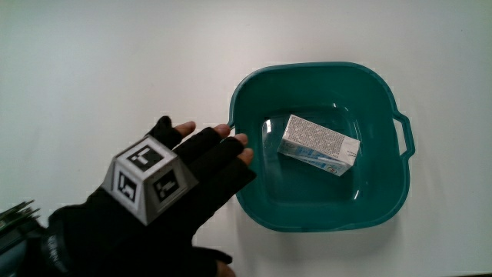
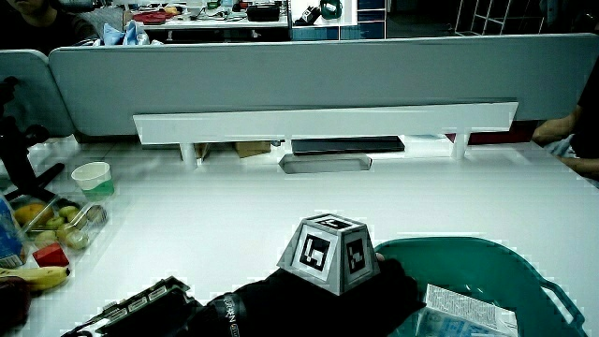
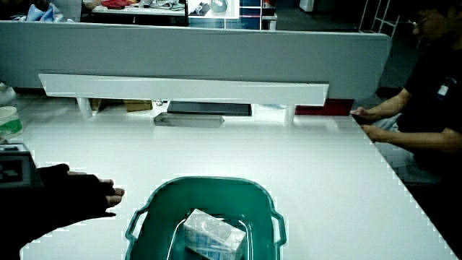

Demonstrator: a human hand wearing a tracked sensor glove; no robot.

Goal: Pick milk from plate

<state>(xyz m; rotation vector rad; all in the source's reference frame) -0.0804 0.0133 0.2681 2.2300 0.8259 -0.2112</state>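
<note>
- The milk carton (image 1: 318, 145) lay on its side in the teal basin (image 1: 323, 219), which served as the plate, resting near the middle of the basin's floor and touching nothing else.
- The hand (image 1: 181, 181) hovered over the worktop (image 1: 115, 69) just beside the basin, its fingertips (image 1: 240, 141) at the rim; the grip was open, fingers extended and loosely spread, holding nothing.
- By my judgement the task had barely begun: the reach was under way, the carton had not been touched, and the grasp and the lift out of the basin were both left to do.
- In a side view the hand (image 3: 76, 195) showed apart from the carton (image 3: 211, 235), beside the basin's rim (image 3: 148, 209).
- In a side view the patterned cube (image 2: 329, 253) and the glove hid most of the fingers, and the carton (image 2: 463, 309) was cut off at the frame's edge.
- The print on the carton was too small to read.
</note>
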